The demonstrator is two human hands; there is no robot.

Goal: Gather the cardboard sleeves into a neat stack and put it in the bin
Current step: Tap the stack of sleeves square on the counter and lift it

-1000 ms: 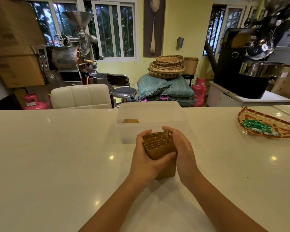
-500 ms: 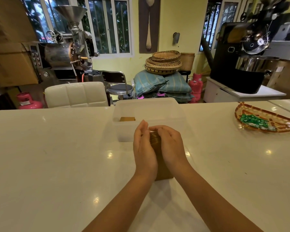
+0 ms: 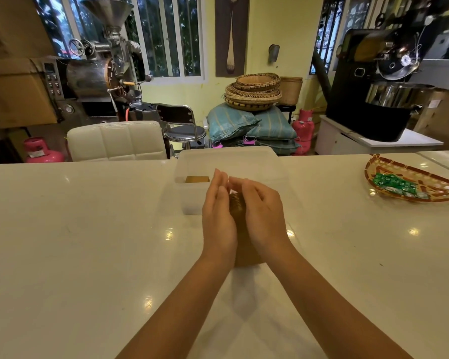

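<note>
Both hands are pressing flat against the sides of the stack of cardboard sleeves (image 3: 237, 211), which is standing on edge on the white counter (image 3: 88, 242) directly between the palms. The left hand (image 3: 218, 216) is lying along the stack's left face with fingers straight and pointing away from the person; the right hand (image 3: 262, 216) is cupping the right face, its fingers slightly curled over the top edge. Neither hand is closed into a fist: they are squeezing the stack between open palms rather than wrapping around it. Only a narrow brown strip of ribbed sleeve edges is showing between the hands, and the stack's lower end is peeking out near the wrists, resting on the counter.

Just beyond the fingertips, the translucent bin (image 3: 192, 200) is sitting on the counter, close to the hands. Inside it, beyond and to the left of the left hand, a single brown cardboard piece (image 3: 197, 179) is lying. Well off to the right of the right hand, a woven tray (image 3: 423, 187) is holding green wrapped items (image 3: 392, 183).
</note>
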